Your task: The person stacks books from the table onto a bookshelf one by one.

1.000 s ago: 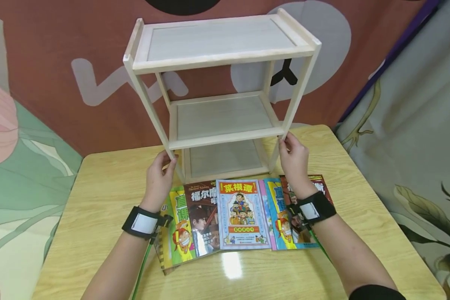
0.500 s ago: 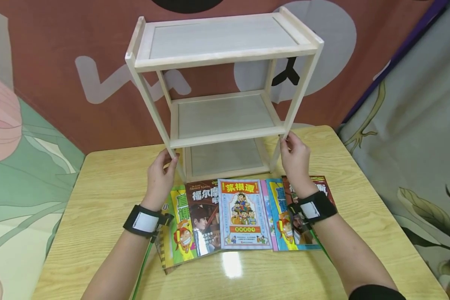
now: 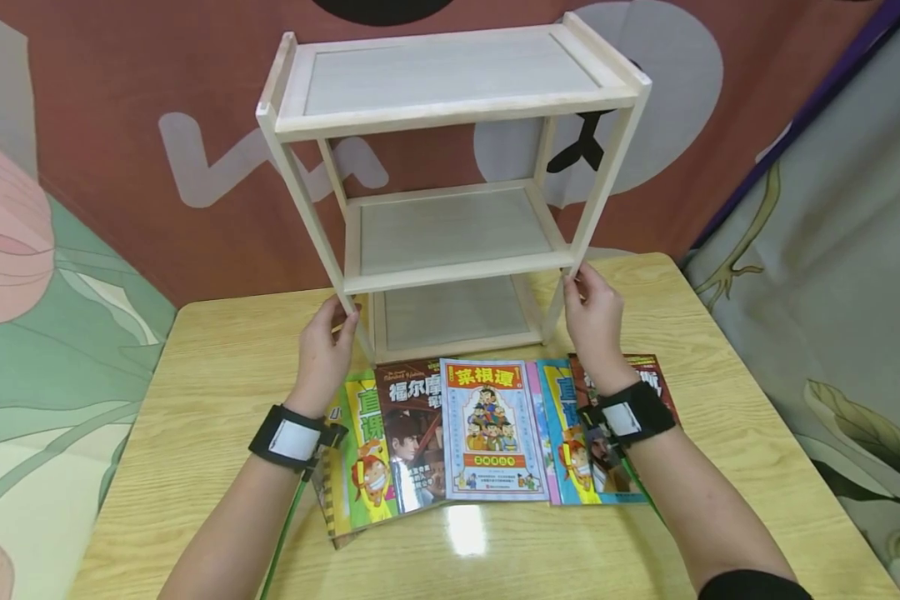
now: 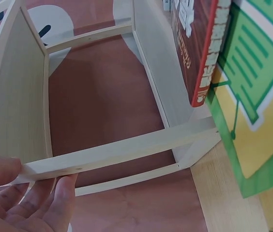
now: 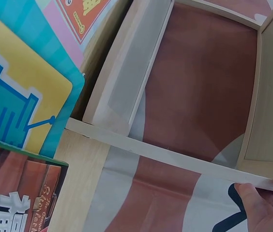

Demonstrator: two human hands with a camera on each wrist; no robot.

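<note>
A pale wooden three-tier shelf (image 3: 457, 272) stands upright at the back of the table. My left hand (image 3: 324, 350) pinches its front left post below the middle tier. On the opposite side, my right hand (image 3: 596, 321) pinches the front right post at about the same height. The left wrist view shows the thumb and fingers of the left hand (image 4: 35, 203) on either side of the post (image 4: 122, 149). In the right wrist view, the right hand (image 5: 262, 205) grips its post (image 5: 175, 157) at the lower right corner.
Several books lie fanned in front of the shelf, with a light blue comic book (image 3: 492, 433) in the middle. A dark red book (image 3: 412, 442) overlaps a green and yellow book (image 3: 363, 467) on the left. Printed cloth (image 3: 217, 242) hangs behind the wooden table (image 3: 217, 367).
The whole scene has shifted slightly right in the head view. Both hands keep their hold on the shelf posts, and the books lie as before.
</note>
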